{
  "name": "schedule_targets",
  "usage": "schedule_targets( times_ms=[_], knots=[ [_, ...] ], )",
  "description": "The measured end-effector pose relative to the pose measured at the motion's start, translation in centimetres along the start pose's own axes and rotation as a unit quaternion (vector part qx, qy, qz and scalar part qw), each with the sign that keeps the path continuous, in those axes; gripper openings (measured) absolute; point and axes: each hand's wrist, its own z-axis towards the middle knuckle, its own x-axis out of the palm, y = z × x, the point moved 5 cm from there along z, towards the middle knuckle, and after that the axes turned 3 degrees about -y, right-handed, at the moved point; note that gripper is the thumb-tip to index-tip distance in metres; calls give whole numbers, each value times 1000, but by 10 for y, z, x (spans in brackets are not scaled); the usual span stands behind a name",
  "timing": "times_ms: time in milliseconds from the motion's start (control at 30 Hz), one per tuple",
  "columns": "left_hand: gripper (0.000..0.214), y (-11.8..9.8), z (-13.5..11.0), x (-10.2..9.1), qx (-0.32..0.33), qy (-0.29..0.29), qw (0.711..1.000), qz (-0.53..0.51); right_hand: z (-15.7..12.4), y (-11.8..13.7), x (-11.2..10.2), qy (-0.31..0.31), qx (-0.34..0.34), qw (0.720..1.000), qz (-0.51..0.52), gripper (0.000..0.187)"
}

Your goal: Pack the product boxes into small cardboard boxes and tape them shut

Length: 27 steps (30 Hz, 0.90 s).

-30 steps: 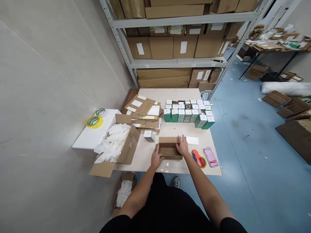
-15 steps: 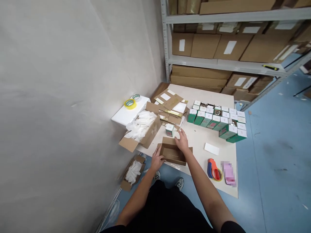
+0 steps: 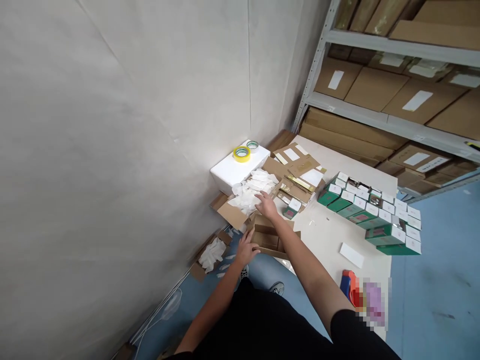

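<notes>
My left hand [image 3: 246, 249] grips the left end of an open cardboard box [image 3: 265, 239] at the table's near edge; the visible inside shows bare cardboard. Beyond that box, my right hand [image 3: 267, 206] reaches to the right side of a pile of crumpled white paper [image 3: 245, 196], its fingers apart and nothing seen in them. The paper fills a larger carton [image 3: 231, 215] with its flaps open. A small white and green box [image 3: 292, 208] sits just right of my right hand.
Flattened cardboard [image 3: 298, 162] lies behind. Several green and white boxes [image 3: 369, 212] stand in rows at right. Nearer are a white card [image 3: 351, 255] and a tape dispenser [image 3: 349, 285]. Tape rolls [image 3: 242, 154] rest on a white block [image 3: 234, 172]. A paper-filled carton [image 3: 210, 255] is on the floor.
My right hand has left the right part of the open box and moved left and away, to the white paper. My left hand stays on the box. The view has turned left.
</notes>
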Motion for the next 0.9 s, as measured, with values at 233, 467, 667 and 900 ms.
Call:
schedule_targets(
  times_ms=[233, 467, 667, 900],
  knots=[
    [9, 4, 6, -16, 57, -4, 998, -17, 50, 28, 39, 131, 13, 984, -119, 55],
    [4, 12, 3, -17, 75, -10, 996, -43, 50, 28, 40, 50, 21, 993, -102, 31],
    [3, 11, 5, 0, 92, -7, 994, -56, 40, 22, 13, -85, -30, 996, 14, 27],
    [4, -11, 14, 18, 115, 1, 992, -51, -2, 12, -47, -206, -32, 974, 83, 24]
  ],
)
